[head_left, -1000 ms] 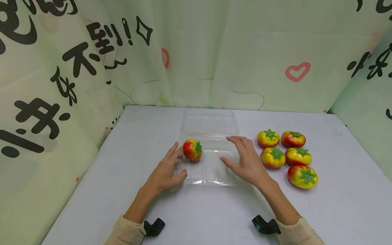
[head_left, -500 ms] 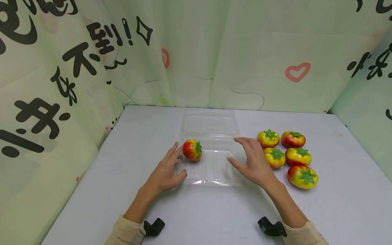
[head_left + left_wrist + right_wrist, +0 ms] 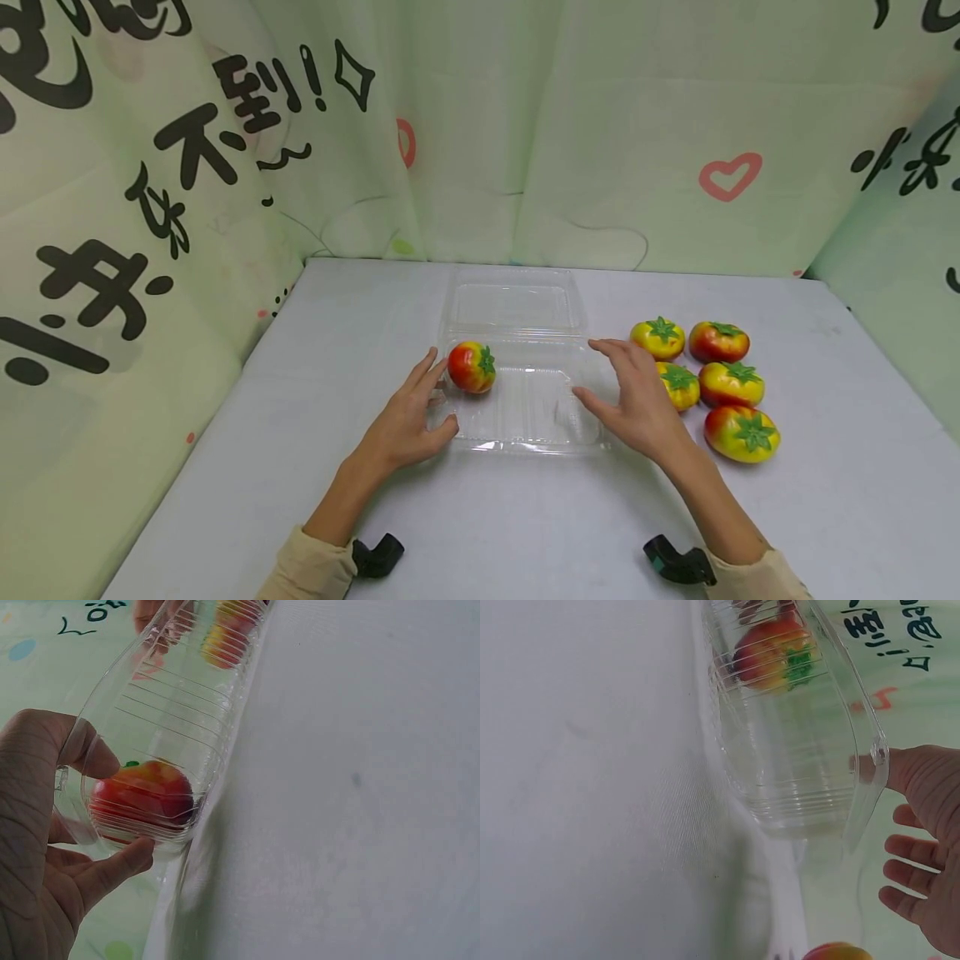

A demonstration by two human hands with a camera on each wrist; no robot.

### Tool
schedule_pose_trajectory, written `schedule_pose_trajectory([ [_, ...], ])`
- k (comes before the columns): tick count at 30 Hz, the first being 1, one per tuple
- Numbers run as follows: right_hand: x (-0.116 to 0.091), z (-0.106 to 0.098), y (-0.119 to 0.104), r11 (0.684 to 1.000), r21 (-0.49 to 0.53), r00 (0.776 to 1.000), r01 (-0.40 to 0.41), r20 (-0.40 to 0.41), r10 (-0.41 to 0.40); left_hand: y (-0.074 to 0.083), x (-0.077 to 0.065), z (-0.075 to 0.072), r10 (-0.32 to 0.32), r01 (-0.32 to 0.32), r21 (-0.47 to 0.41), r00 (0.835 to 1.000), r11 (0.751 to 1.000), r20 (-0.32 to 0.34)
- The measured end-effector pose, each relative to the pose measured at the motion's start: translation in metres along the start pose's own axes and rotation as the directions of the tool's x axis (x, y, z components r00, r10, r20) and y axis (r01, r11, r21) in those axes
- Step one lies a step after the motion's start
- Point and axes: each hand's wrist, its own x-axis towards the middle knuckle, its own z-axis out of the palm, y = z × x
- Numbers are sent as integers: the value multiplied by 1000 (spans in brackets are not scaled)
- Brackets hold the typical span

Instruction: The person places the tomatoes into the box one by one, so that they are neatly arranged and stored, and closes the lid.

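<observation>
A clear plastic clamshell box [image 3: 517,446] lies on the table with its lid [image 3: 513,304] folded back. In its left part sits one red and yellow tomato-like fruit [image 3: 471,367] with a green leafy top. My left hand [image 3: 405,425] rests at the box's left side, thumb near the front corner and fingers [image 3: 124,866] by the side wall, beside that fruit. At the right edge of the box is my right hand [image 3: 637,400], fingers spread. Its thumb [image 3: 866,766] is by the rim in the right wrist view; whether it touches is unclear. No fruit is in either hand.
Several more red and yellow fruits [image 3: 731,383] are grouped on the table right of the box, one partly hidden by my right hand. The white table [image 3: 525,525] is bordered by a pale green curtain [image 3: 600,167] at the back and sides.
My right hand has moved right, from over the box's right part to its right edge, fingers still spread. The left hand, the box and the fruits have stayed put.
</observation>
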Motion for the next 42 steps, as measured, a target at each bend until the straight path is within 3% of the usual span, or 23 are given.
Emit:
schedule_pose_trajectory([
  [42,-15,-22,26,998,-33,994,-57,-96,54,-1,0,-1,12,-12,-2,1000,1000,1],
])
